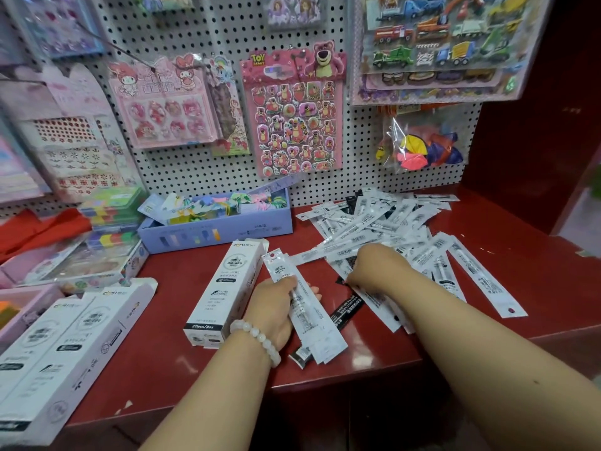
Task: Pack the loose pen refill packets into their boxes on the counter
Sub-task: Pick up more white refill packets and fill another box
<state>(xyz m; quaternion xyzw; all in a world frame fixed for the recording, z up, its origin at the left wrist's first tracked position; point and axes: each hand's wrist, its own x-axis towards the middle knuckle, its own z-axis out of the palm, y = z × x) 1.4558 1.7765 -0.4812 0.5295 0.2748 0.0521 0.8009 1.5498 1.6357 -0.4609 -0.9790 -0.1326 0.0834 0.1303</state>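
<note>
A heap of loose white refill packets lies on the red counter, spreading to the right. My left hand, with a bead bracelet at the wrist, grips a stack of packets lying lengthwise over the counter. Just left of it stands an open white refill box, flap up at its far end. My right hand reaches into the near edge of the heap with fingers curled on a packet there; the fingertips are hidden. Two more white boxes lie at the left.
A lilac box of hair clips sits behind the open box. Trays of small goods crowd the far left. A pegboard with sticker sheets rises behind the counter, and a red wall closes the right side.
</note>
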